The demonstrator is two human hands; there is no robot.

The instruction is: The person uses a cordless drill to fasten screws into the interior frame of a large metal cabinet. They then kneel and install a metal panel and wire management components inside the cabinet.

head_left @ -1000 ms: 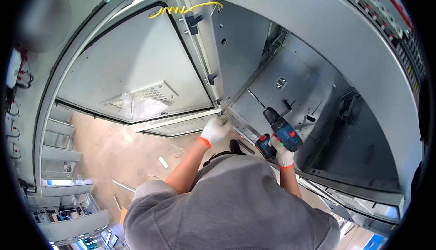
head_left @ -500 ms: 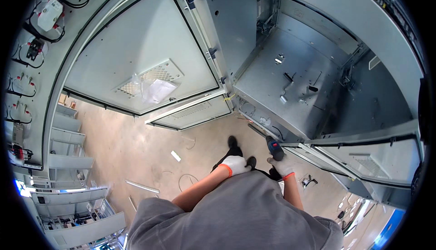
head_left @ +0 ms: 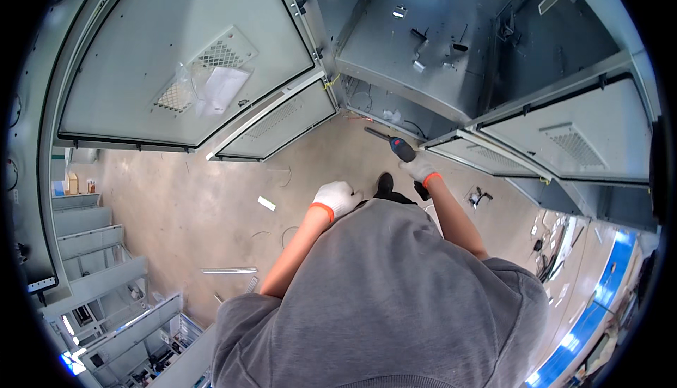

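Note:
My right hand [head_left: 419,168], in a white work glove with an orange cuff, is closed round the grip of a dark cordless drill [head_left: 403,149]. A long dark bit or extension points from the drill toward the cabinet at the upper left. My left hand [head_left: 337,199], gloved the same way, is held in front of my waist with its fingers curled in. Whatever those fingers may hold is hidden. Ahead stands an open metal cabinet [head_left: 395,49], with a dark handle-like part [head_left: 419,34] and other small metal parts lying on its inner shelf.
Open cabinet doors stand on the left [head_left: 106,85] and right [head_left: 599,130]. A plastic bag with paper [head_left: 220,88] hangs on the left door's vent. On the floor lie a white strip [head_left: 266,203], a metal rail [head_left: 229,271] and a small tool-like object [head_left: 479,197].
My view has shifted, so the cabinet and doors sit higher in the picture. The drill stays in my right hand, and its bit shows more plainly. My left hand remains at my waist.

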